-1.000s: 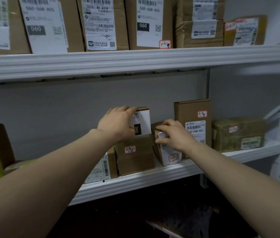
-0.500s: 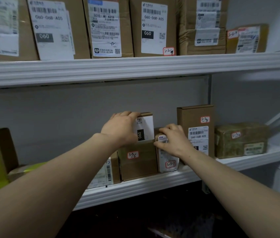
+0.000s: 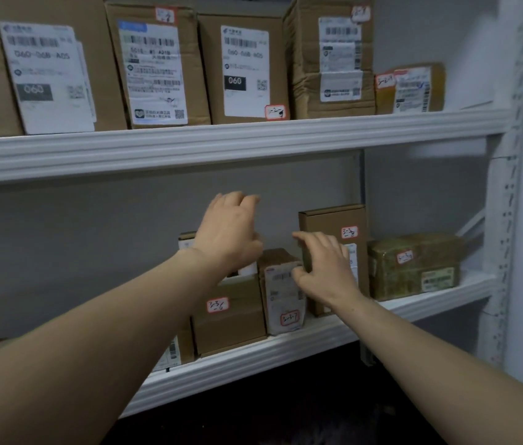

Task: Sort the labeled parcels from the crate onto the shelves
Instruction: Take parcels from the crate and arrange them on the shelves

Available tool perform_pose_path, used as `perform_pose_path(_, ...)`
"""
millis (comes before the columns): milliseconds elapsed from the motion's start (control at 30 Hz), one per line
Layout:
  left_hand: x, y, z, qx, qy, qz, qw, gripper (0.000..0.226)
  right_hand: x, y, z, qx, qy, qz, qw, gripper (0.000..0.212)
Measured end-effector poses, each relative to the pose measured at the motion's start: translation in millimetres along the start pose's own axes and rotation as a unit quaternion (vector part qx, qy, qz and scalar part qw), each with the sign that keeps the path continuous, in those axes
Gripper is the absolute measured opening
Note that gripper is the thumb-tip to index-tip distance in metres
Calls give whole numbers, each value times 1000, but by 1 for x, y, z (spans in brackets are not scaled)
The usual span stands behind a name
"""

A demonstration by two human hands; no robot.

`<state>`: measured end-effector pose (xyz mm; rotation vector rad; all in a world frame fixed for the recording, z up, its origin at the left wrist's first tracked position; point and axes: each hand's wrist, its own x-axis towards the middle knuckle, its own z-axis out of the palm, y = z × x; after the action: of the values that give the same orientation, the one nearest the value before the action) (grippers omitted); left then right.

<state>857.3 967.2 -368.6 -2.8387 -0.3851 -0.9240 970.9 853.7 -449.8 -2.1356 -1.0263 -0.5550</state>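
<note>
Small white-wrapped cardboard parcel tagged 3-3-7 (image 3: 283, 293) standing on the lower white shelf (image 3: 286, 351), right under the right hand (image 3: 324, 268), squeezed between the brown box marked 3-3-6 (image 3: 231, 316) and the tall brown carton marked 3-3-8 (image 3: 334, 226). Right hand loose, fingers half curled, maybe brushing its top corner, hard to tell. Left hand (image 3: 229, 232) spread, lifted, gripping nothing. Risk, probably: sits near the shelf lip, so a careless knuckle could tip it off.
</note>
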Motion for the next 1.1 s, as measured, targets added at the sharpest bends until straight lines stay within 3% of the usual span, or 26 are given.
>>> perform_pose_path(167,39,52,21,-65,-10,30,997,52,-3,47,-23,49,88,98,990,52)
perform_pose_path(367,90,82,52,-53,-131,-38,989,52,-4,95,-36,138,24,184,973,67)
perform_pose_path(567,103,80,62,-7,-201,-51,978,59,-7,117,-29,181,-40,206,961,71)
perform_pose_path(700,103,82,58,-18,-191,-35,981,46,-7,116,-24,203,-50,211,955,60)
perform_pose_path(800,103,80,54,-48,-194,-44,979,50,-5,110,-17,204,-55,216,953,52)
perform_pose_path(1000,95,64,50,-97,-195,-59,974,51,-1,100,-9,162,-43,232,958,68)
perform_pose_path(1100,91,54,47,-110,-199,-63,972,51,0,94,-3,153,-46,224,962,61)
